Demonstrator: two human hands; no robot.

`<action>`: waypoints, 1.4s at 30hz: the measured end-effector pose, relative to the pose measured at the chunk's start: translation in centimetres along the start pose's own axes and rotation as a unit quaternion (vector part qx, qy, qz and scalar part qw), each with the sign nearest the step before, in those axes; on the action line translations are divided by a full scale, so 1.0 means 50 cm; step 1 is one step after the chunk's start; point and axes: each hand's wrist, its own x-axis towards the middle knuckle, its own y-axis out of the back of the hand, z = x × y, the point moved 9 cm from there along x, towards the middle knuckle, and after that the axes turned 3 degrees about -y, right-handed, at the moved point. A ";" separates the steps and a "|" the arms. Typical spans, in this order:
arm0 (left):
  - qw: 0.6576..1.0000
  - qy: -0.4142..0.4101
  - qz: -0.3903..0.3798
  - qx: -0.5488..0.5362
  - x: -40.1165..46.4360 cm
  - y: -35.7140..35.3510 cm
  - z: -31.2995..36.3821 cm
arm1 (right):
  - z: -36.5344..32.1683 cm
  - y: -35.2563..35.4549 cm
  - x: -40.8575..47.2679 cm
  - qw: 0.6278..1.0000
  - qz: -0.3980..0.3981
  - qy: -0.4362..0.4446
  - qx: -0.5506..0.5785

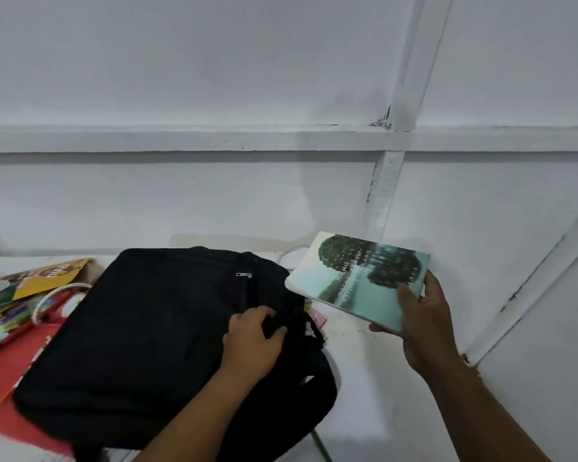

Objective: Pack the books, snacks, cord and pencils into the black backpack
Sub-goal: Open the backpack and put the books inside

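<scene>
Backpack [154,331] position: we see the black bag lying flat on the white table [357,378], filling the near-left and centre of the surface, with a silver zipper pull [243,275] showing near its far edge. Our left hand [252,343] rests on the right part of the bag, fingers curled into the black fabric beside the zipper line, gripping it. Whether the zipper is open under that hand, we cannot tell.

Our right hand [424,315] holds a book [361,278] above the table, to the right of the bag. The thumb lies on the cover and the fingers wrap beneath the near-right corner. The cover is pale teal with dark green trees and lines of small white text, too small to read. The book is tilted, its far-left corner just beside the bag's right edge; contact between them cannot be confirmed.

To the left of the bag we note a red sheet [17,365] lying partly under it, colourful snack packets [24,288] at the far left, a white cord [55,296] looped over them, and a pencil [12,333] lying slantwise. A white object [292,258] sits behind the book at the far table edge. A white panelled wall [214,78] rises beyond.
</scene>
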 end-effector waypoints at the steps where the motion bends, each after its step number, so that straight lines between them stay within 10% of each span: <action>1: 0.998 0.004 0.018 -0.060 0.001 0.017 -0.003 | 0.002 -0.002 0.005 1.000 -0.011 0.003 -0.001; 6: 0.979 0.092 0.107 -0.144 0.007 0.166 -0.088 | 0.019 -0.033 0.025 0.998 -0.067 -0.002 -0.012; 13: 0.979 0.018 0.183 0.090 -0.004 0.364 -0.136 | 0.060 -0.133 0.031 0.986 -0.161 -0.046 -0.003; 22: 0.943 0.187 -0.048 0.272 -0.021 0.264 -0.180 | 0.132 -0.267 -0.002 0.956 -0.243 -0.097 -0.132; 25: 0.940 0.172 -0.020 0.295 -0.026 0.238 -0.165 | 0.140 -0.301 -0.012 0.951 -0.254 -0.101 -0.146; 29: 0.978 0.082 0.076 0.176 -0.018 0.242 -0.142 | 0.132 -0.327 -0.013 0.950 -0.259 -0.096 -0.143; 38: 0.979 0.065 -0.018 0.192 -0.006 0.211 -0.159 | 0.141 -0.343 -0.017 0.952 -0.249 -0.084 -0.159; 42: 0.998 0.052 0.030 0.001 0.016 0.345 -0.162 | 0.130 -0.346 -0.016 0.955 -0.246 -0.090 -0.137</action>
